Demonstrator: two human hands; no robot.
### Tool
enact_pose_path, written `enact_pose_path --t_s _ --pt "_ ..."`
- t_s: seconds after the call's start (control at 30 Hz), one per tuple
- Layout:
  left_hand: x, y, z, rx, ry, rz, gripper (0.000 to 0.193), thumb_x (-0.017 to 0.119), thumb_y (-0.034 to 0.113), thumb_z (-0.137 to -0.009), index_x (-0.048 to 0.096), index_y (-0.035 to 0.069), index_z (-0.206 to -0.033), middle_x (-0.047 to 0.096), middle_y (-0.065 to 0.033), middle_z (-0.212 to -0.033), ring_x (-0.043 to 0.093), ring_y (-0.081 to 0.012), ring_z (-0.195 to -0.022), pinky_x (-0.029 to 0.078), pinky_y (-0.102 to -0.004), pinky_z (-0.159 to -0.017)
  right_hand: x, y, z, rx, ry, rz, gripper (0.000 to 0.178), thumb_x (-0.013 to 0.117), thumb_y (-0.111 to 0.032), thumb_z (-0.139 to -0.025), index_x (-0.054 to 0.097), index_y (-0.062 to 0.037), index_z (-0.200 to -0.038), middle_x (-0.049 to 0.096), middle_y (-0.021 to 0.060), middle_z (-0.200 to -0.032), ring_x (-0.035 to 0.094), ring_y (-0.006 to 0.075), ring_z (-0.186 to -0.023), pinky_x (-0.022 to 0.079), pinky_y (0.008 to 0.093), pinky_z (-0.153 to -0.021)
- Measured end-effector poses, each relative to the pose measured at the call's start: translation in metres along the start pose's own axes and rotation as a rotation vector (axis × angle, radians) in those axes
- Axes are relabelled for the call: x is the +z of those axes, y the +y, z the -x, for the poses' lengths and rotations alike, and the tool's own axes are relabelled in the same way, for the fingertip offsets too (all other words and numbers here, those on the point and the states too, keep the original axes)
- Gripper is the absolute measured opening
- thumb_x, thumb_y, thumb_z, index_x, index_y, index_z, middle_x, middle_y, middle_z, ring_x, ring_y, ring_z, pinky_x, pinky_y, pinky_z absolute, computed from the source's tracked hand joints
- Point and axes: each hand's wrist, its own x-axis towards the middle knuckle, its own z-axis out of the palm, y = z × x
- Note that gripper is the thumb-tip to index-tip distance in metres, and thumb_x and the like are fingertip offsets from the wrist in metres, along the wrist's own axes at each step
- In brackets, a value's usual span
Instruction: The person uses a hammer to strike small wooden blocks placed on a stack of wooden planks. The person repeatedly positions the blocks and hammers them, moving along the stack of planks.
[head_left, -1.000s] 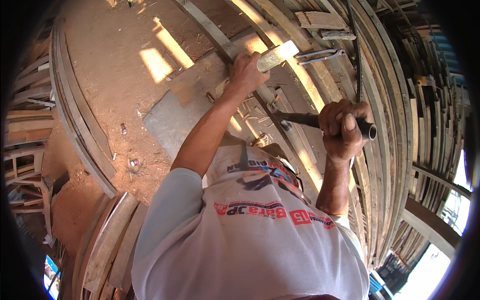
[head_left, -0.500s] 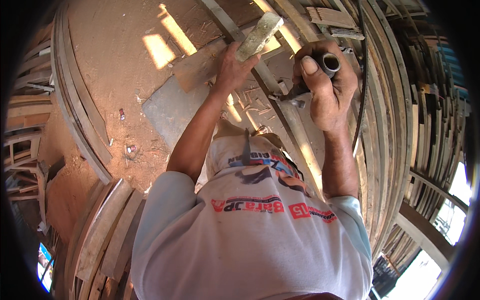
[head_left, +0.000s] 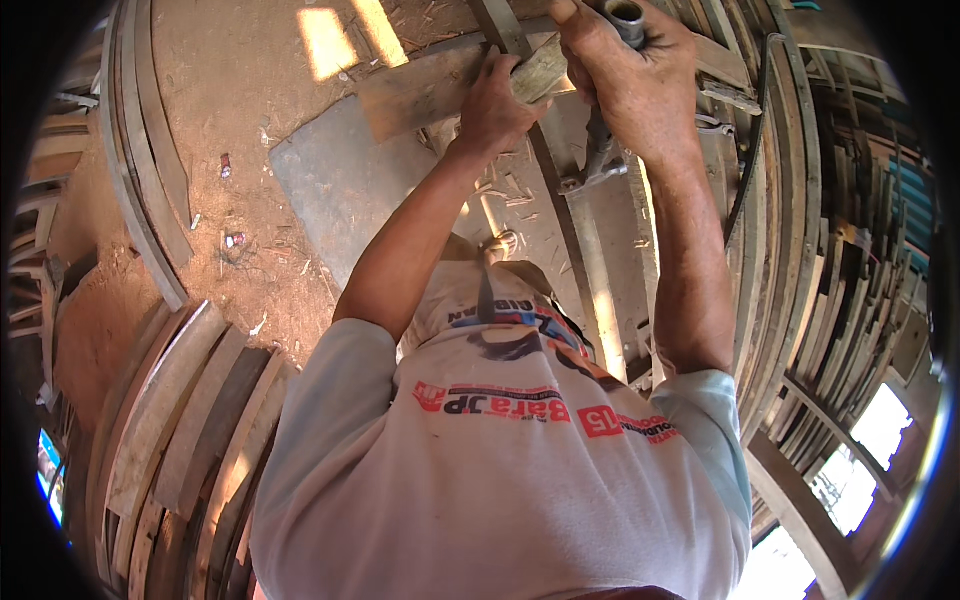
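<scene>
My left hand (head_left: 497,112) is closed round a short, worn, greyish wooden block (head_left: 541,72), the upper end of which passes out of sight behind my right hand (head_left: 640,85). My right hand is wrapped round the hollow metal-tube handle of a hammer (head_left: 626,14). The open tube end points up at me, and the metal head hangs below the fist, above a long timber beam (head_left: 560,160). Whether the hammer touches the block or the beam is hard to tell. Beneath my left hand lies a flat brown board (head_left: 410,95).
A grey sheet (head_left: 330,170) lies on the dirt floor, with wood chips scattered about. Curved planks (head_left: 150,130) stand at the left, and more planks (head_left: 190,420) are stacked at the lower left. Long timbers (head_left: 775,230) and dense lumber stacks (head_left: 850,270) fill the right side.
My right hand has moved up and leftward with the hammer, closing in on the block. My left hand, still on the block, sits slightly right of before. The whole view has shifted a little.
</scene>
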Motion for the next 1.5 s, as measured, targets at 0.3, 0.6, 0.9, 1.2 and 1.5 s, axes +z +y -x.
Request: enact_pose_path --t_s 0.3,0.6,0.9,1.2,1.5 --pt "0.008 -0.037 -0.008 0.119 -0.039 0.255 0.078 0.087 0.036 -0.078 0.049 0.009 -0.141 0.064 -0.0199 -0.134 0.064 -0.0401 -0.121 0.055 -0.0492 -0.097 0.020 0.002 0.002 -0.363 -0.288 0.242 0.027 0.073 -0.027 -0.102 0.064 -0.0040 -0.091 0.056 -0.0006 -0.067 0.052 0.0066 -0.061 0.041 0.0253 -0.055" --pt "-0.133 0.003 0.116 -0.272 -0.608 -0.061 0.067 0.083 0.032 -0.083 0.057 0.006 -0.139 0.071 -0.0235 -0.123 0.071 -0.0369 -0.116 0.056 -0.0429 -0.098 -0.036 -0.009 0.050 -0.206 0.122 0.180 0.038 0.076 -0.039 -0.100 0.063 -0.0031 -0.101 0.062 -0.0003 -0.066 0.060 0.0073 -0.060 0.047 0.0259 -0.053" --pt "-0.075 0.032 0.176 0.129 -0.691 -0.126 0.063 0.081 0.038 -0.083 0.062 0.009 -0.135 0.072 -0.0199 -0.113 0.072 -0.0367 -0.104 0.058 -0.0477 -0.086 -0.019 -0.042 0.013 0.121 0.191 0.427 0.039 0.062 -0.038 -0.108 0.059 -0.0030 -0.092 0.053 0.0016 -0.064 0.051 0.0139 -0.061 0.043 0.0335 -0.057" --pt "-0.044 0.064 0.173 -0.049 -0.532 -0.294 0.069 0.077 0.038 -0.088 0.051 0.003 -0.142 0.069 -0.0254 -0.104 0.072 -0.0440 -0.091 0.060 -0.0514 -0.077 0.016 -0.025 -0.032 -0.094 0.131 0.731 0.046 0.058 -0.035 -0.106 0.064 0.0097 -0.109 0.069 0.0375 -0.097 0.068 0.0540 -0.101 0.053 0.0576 -0.083" --pt "-0.045 0.071 0.169 -0.009 -0.624 -0.262 0.072 0.077 0.035 -0.089 0.045 -0.001 -0.141 0.068 -0.0266 -0.104 0.072 -0.0435 -0.092 0.060 -0.0507 -0.076 0.045 0.056 -0.082 -0.097 0.075 0.849 0.051 0.063 -0.040 -0.102 0.065 0.0093 -0.111 0.069 0.0390 -0.103 0.068 0.0528 -0.106 0.055 0.0575 -0.092"
